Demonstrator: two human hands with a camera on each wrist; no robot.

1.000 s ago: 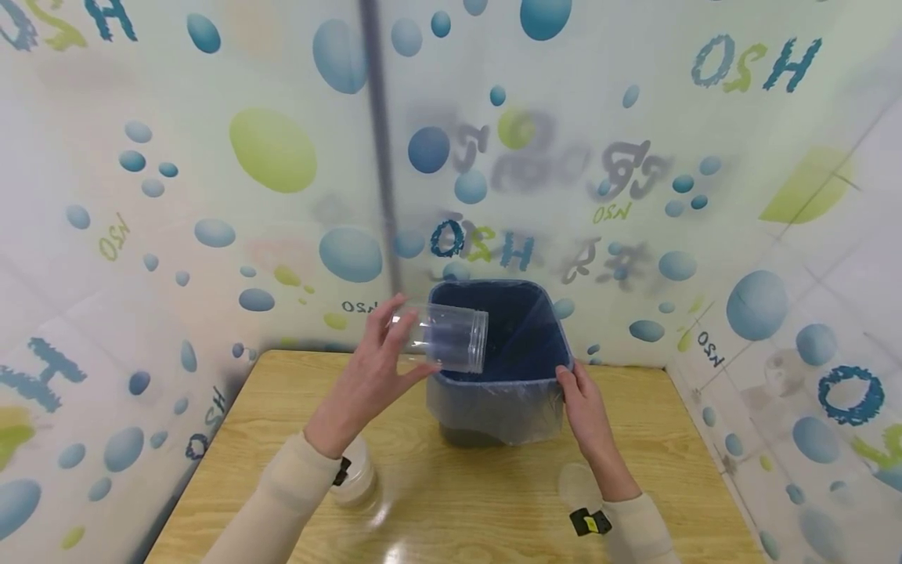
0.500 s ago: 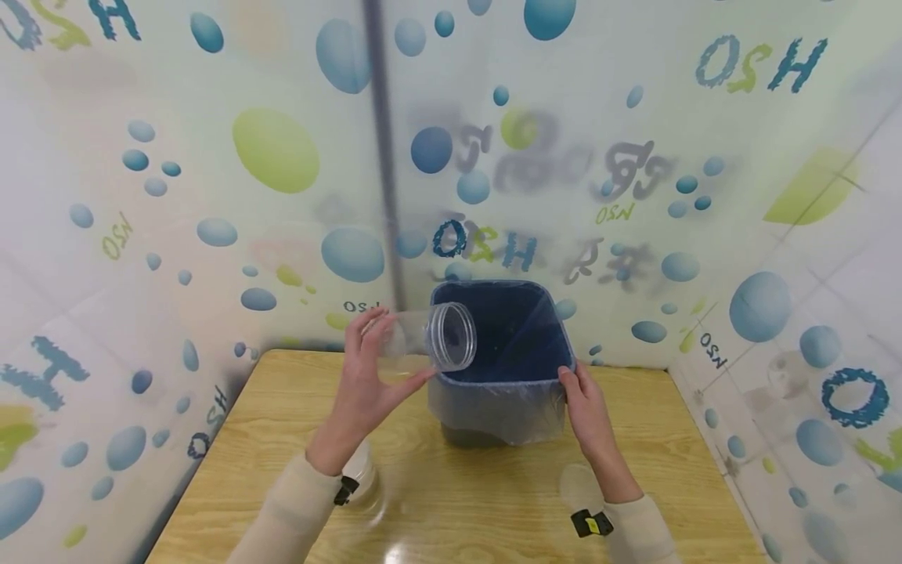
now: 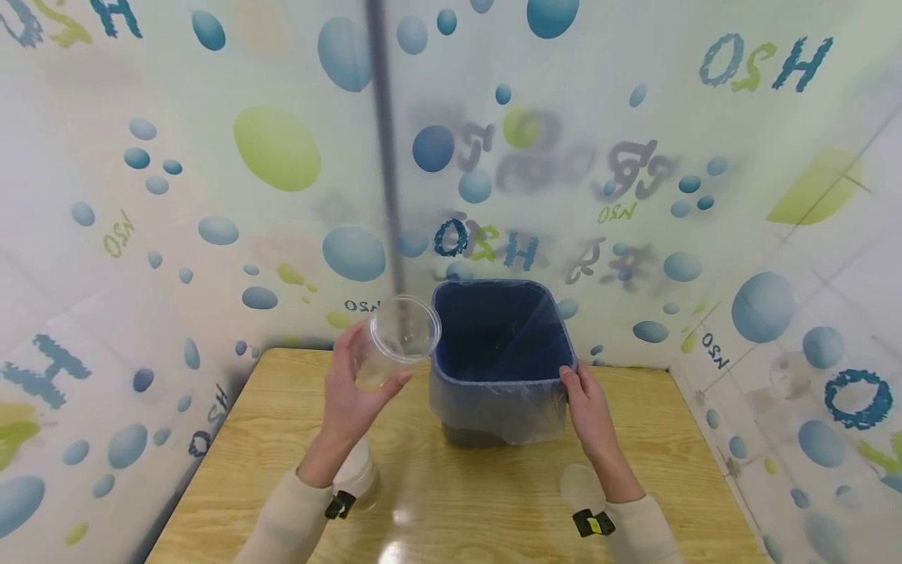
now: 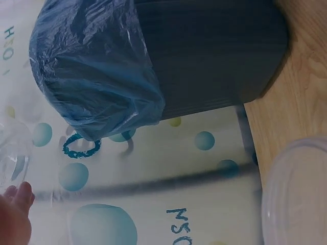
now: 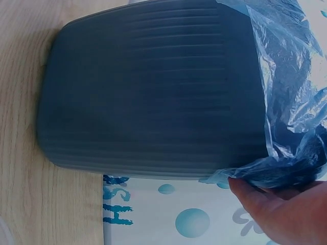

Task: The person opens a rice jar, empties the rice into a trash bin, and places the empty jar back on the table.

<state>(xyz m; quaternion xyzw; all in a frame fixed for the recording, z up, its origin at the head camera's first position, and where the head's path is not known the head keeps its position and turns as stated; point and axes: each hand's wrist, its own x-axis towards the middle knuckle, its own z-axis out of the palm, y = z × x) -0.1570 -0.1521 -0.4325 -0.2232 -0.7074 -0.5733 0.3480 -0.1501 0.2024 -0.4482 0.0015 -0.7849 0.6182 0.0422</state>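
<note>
Jar of clear, colourless plastic (image 3: 386,345), round and wide-mouthed, sits in the person's left hand (image 3: 352,403), whose thumb and fingers curl round its body. It is tilted, its open mouth turned toward the head camera. The two hands are well apart. Between them stands a dark blue plastic bin (image 3: 467,436) with rounded corners, upright, a thin translucent bag (image 3: 502,413) folded down over its rim. The right hand (image 3: 588,411) grips the bin's near right corner, thumb and fingers clamped on the rim and the bag. The jar is just beside the bin's left edge; whether they touch cannot be told. Below the left hand, partly hidden by the wrist, a second clear round container (image 3: 359,476) stands on a pale yellow wood-grain table (image 3: 458,509). Beside the right wrist lies a flat, round, translucent disc (image 3: 579,487). Cream sleeves (image 3: 287,513) cover both forearms, a small black fitting (image 3: 340,504) at each wrist. Beyond both hands rises a whitish wall covering (image 3: 282,223) printed with blue and green ovals and letters.
</note>
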